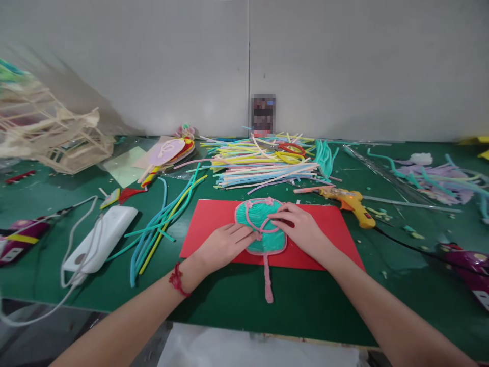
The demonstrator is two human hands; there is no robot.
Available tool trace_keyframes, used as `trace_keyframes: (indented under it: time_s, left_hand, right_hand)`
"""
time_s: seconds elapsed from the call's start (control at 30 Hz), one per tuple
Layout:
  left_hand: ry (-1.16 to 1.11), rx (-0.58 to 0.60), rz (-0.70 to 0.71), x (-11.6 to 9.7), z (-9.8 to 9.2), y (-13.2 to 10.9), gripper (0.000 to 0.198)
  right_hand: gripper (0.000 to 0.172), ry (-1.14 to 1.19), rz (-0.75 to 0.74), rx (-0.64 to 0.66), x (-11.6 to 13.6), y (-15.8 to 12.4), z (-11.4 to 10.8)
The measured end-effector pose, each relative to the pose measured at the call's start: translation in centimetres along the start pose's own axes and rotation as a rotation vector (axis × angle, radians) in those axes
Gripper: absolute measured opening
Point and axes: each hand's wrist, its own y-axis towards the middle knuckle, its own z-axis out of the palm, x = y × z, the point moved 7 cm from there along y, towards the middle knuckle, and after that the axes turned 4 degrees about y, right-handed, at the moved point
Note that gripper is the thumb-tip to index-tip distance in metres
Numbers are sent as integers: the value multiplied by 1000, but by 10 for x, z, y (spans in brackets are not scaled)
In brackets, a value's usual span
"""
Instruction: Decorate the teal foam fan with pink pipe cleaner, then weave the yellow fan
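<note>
The near edge of the green table [313, 306] runs across the lower frame, and a bare strip of tabletop is left between it and the red mat [206, 224] at centre. The pink handle [268, 280] of the teal fan piece [252, 214] is seen to overhang the mat's lower edge onto that strip.

Room to the sides is limited. Loose teal and yellow stems [160, 224] lie just left of the mat, with a white power bank [103, 237] and its cable beyond them. A yellow glue gun [349, 203] is placed just off the mat's upper right corner. A heap of coloured stems [263, 163] fills the table above the mat.

The fan piece is carried on the mat, at its middle.

The left hand [225, 245] is laid flat on the lower left of the fan piece, fingers extended and together, nothing clasped. A red bracelet [177, 280] is worn at its wrist. The right hand [301, 227] is set palm down on the fan's right side, fingers bent, their tips on the pink outline cord; whether the cord is pinched cannot be told. Both forearms enter from the lower corners.
</note>
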Motion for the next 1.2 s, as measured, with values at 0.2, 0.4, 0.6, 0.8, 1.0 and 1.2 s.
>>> trace_keyframes:
  time_s: [0.2,0.4,0.6,0.8,1.0,1.2]
  left_hand:
    - [53,20,-131,-6,1,5,23]
    - [174,222,-105,-15,6,14,15]
    - [180,472,-152,-12,3,22,22]
    - [248,460,-61,-15,2,17,30]
    - [298,251,-48,-16,5,7,20]
    - [292,138,-83,-21,3,8,20]
  right_hand:
    - [13,39,-30,-56,0,1,-2]
    - [18,-13,-121,-83,8,0,3]
    - [17,16,-124,-27,7,2,5]
    - [15,19,-101,40,15,0,-1]
    - [14,-38,-50,59,14,-3,2]
    - [19,-137,-132,-83,18,-7,0]
